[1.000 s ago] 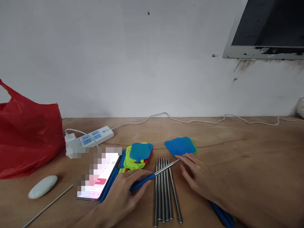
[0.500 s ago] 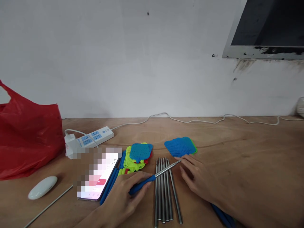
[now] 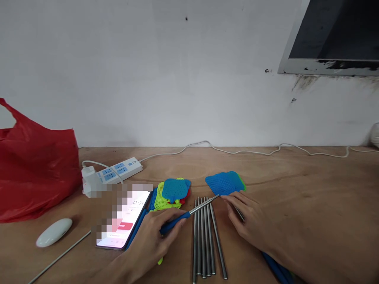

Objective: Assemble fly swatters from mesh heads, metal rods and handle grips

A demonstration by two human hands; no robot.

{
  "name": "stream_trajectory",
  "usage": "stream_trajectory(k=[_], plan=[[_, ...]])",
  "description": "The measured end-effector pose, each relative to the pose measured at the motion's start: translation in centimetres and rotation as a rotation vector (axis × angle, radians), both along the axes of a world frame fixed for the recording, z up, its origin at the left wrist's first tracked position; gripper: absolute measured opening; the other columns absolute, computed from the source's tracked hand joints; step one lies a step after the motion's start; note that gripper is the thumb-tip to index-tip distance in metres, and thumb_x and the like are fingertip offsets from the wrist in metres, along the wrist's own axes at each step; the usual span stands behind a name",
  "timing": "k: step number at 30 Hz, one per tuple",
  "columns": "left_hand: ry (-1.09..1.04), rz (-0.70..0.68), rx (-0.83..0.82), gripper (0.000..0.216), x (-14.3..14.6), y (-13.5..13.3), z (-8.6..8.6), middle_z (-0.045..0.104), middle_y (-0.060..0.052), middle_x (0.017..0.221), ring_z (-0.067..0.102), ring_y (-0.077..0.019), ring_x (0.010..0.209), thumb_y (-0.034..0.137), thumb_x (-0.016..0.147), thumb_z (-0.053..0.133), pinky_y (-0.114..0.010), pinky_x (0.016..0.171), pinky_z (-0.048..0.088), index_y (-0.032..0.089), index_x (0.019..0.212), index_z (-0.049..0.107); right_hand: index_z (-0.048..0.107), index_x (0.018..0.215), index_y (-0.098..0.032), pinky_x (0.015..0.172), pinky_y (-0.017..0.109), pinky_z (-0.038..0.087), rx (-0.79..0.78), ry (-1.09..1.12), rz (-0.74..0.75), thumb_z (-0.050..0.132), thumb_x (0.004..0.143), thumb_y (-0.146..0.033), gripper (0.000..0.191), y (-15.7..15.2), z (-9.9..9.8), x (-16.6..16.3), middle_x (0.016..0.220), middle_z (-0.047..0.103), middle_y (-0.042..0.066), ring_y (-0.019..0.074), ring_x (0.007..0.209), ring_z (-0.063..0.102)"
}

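Grip | left hand [image 3: 155, 233] pinching blue-handled silver metal rod [image 3: 186, 215], apparently leaving shaft [image 3: 204, 204] free | right hand [image 3: 248, 217], two o'clock: fingers bent, pinch unclear

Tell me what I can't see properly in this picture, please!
In the head view:
Blue handle: the left hand hides its back end.
Metal piece: the right hand hides part of it.
Phone: blocky blur covers its left part.
Red bag: cut off by the left edge; its plastic hides anything inside.
Whitish object: cut off by the right edge, so I can't tell what it is.
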State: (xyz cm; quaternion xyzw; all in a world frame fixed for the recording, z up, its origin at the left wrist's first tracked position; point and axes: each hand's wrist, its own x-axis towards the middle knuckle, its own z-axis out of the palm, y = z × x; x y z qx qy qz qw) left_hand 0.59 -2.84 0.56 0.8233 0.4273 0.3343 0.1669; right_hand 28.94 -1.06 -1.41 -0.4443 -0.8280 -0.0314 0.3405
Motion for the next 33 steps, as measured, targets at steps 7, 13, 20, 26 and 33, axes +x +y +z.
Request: stream_trajectory(k=[7,13,20,26,33], plan=[[-0.019,-0.042,-0.024,0.019,0.6,-0.6,0.1,0.078,-0.001,0.096,0.074,-0.0187,0.084,0.027,0.097,0.056,-0.029,0.077,0.059,0.026,0.109,0.070,0.064,0.119,-0.023,0.086,0.045,0.052,-0.027,-0.031,0.000,0.047,0.090,-0.010,0.036,-0.1,-0.3,0.0,0.099,0.072,0.007,0.0273,0.093,0.065],[-0.055,-0.071,-0.022,0.019,0.6,-0.9,0.0,0.078,-0.002,0.096,0.074,-0.0188,0.084,0.027,0.096,0.057,-0.027,0.077,0.059,0.026,0.110,0.070,0.065,0.112,-0.021,0.081,0.041,0.053,-0.113,0.034,0.031,0.044,0.088,-0.006,0.035,-0.2,-0.2,-0.1,0.099,0.071,0.008,0.0250,0.092,0.065],[-0.102,-0.104,-0.079,0.018,1.3,-1.5,0.7,0.079,-0.002,0.097,0.074,-0.0184,0.084,0.026,0.095,0.057,-0.023,0.073,0.058,0.027,0.107,0.071,0.067,0.107,-0.022,0.077,0.037,0.051,-0.228,0.131,0.068,0.048,0.083,-0.006,0.035,-0.1,-0.4,0.0,0.095,0.069,0.006,0.0232,0.088,0.063],[-0.106,-0.014,-0.081,0.017,1.3,-1.3,0.8,0.078,-0.001,0.095,0.072,-0.0188,0.083,0.030,0.096,0.056,-0.025,0.075,0.056,0.027,0.105,0.070,0.072,0.088,-0.020,0.054,0.029,0.045,-0.610,0.585,0.101,0.057,0.090,-0.034,0.021,0.6,-0.4,-0.2,0.075,0.066,0.005,0.0175,0.063,0.056],[-0.037,-0.101,-0.138,0.018,1.2,-1.0,0.6,0.075,0.001,0.085,0.068,-0.0158,0.071,0.028,0.098,0.052,-0.023,0.072,0.053,0.027,0.108,0.067,0.077,0.103,-0.023,0.055,0.019,0.049,-1.056,1.124,0.433,0.073,0.085,-0.038,0.024,0.0,0.4,-1.0,0.090,0.073,0.005,0.0118,0.072,0.062]])
